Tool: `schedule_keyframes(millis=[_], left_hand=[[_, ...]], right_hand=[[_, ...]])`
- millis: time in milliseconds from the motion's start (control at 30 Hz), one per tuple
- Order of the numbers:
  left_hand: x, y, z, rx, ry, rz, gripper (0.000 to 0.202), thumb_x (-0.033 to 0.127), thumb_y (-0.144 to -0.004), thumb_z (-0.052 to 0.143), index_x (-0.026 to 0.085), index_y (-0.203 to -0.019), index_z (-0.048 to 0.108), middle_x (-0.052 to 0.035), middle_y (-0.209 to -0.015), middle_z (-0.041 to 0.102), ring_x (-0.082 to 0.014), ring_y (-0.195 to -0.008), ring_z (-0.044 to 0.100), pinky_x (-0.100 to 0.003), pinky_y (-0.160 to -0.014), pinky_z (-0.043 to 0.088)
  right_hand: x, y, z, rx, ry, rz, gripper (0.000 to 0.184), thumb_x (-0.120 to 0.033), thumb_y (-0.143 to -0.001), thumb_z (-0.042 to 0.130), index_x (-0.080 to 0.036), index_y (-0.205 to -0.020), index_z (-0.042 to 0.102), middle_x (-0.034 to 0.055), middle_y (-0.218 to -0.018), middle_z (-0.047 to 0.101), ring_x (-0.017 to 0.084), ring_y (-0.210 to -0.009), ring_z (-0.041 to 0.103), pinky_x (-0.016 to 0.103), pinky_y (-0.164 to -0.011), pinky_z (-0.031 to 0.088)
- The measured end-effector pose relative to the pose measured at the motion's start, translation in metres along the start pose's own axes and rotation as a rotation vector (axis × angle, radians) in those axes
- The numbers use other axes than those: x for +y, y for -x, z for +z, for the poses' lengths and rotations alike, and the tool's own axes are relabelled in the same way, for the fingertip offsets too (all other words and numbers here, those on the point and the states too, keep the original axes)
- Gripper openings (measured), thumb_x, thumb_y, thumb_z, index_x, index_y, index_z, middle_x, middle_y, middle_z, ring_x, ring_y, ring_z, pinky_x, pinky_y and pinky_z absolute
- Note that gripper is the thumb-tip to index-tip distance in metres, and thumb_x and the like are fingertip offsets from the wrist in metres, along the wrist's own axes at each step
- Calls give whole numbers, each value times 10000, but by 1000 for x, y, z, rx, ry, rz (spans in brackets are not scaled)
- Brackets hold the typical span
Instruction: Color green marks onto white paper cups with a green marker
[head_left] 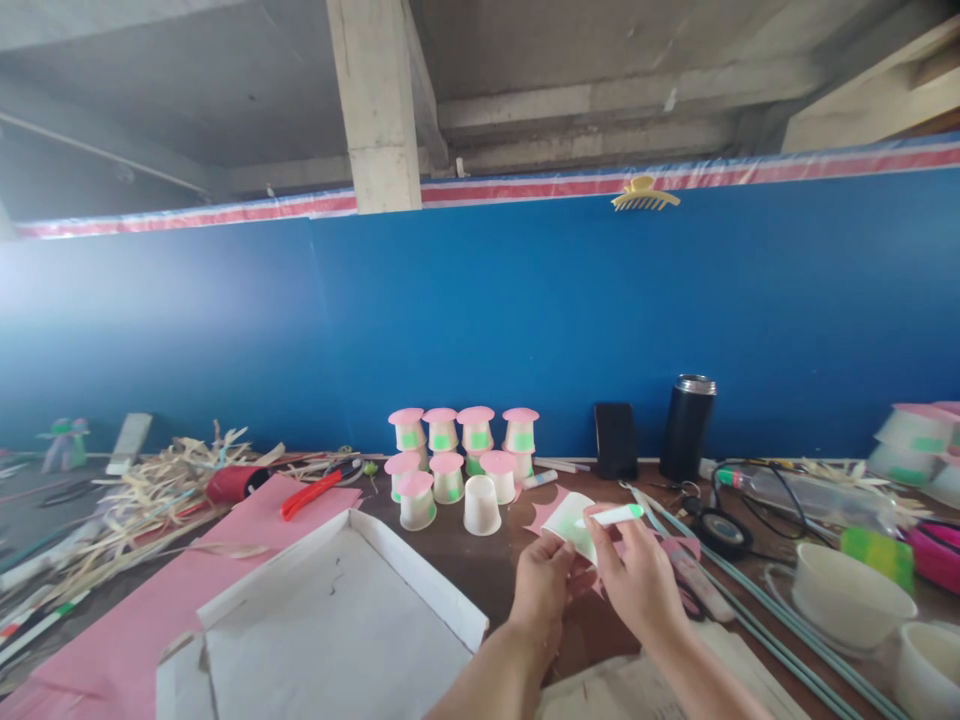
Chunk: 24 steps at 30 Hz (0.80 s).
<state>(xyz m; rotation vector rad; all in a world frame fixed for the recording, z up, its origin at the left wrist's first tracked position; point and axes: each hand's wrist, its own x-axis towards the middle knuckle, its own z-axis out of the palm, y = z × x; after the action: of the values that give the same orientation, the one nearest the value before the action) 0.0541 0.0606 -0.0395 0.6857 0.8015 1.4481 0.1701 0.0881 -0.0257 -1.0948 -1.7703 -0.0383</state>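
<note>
My left hand (541, 583) pinches a small white paper piece (570, 521) marked with a green patch, held above the brown table. My right hand (639, 580) grips a white glue stick (616, 515) with a green tip, its tip resting against that paper. A pink paper cut-out (544, 512) lies on the table just behind the paper. Further back stand several upturned white cups with pink tops and green labels (459, 440), and one plain white cup (481, 505) nearest my hands.
A shallow white cardboard tray (330, 610) lies at left on pink paper sheets (135, 610). Red scissors (315, 492) and straw scraps (165, 490) sit far left. A black flask (686, 428), a dark phone (615, 440), white bowls (851, 595) and thin rods (757, 615) are at right.
</note>
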Motion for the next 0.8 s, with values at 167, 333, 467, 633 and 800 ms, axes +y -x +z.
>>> schedule_keyframes(millis=[167,333,467,633,800], left_hand=[[3,1,1,-7,16,-16,353,376,-589,746,101,-792,660,-51,-683,588,-127,-633,544,-308,-706,487],[3,0,0,5,47,0,376,385,-583,745,91,-799,652,-39,-656,579,-114,-605,536,-287,-689,477],[0,-2,-1,4,26,-4,345,383,-594,736,90,-750,641,-16,-587,543,-114,-576,528,-295,-677,475],[0,-3,-1,23,52,3,350,361,-585,742,87,-779,648,-34,-648,574,-108,-602,530,-292,-686,474],[0,-1,-1,21,30,-1,324,361,-594,737,90,-743,641,-28,-615,563,-106,-580,527,-295,-683,476]], right_hand=[[0,-1,-1,-64,-74,-1,232,-384,-880,447,-196,-891,582,78,-896,672,196,-808,629,305,-726,485],[-2,0,0,-166,-116,-9,260,-380,-893,413,-188,-950,577,89,-933,667,198,-836,630,310,-737,496],[0,-1,1,-30,-48,39,266,-391,-884,407,-188,-950,565,104,-952,661,228,-879,628,347,-751,498],[1,0,3,-108,-62,-8,233,-368,-884,414,-198,-927,568,84,-902,671,220,-853,637,332,-726,502],[5,2,4,-4,-24,10,215,-366,-877,430,-196,-907,559,90,-946,655,235,-904,608,370,-790,473]])
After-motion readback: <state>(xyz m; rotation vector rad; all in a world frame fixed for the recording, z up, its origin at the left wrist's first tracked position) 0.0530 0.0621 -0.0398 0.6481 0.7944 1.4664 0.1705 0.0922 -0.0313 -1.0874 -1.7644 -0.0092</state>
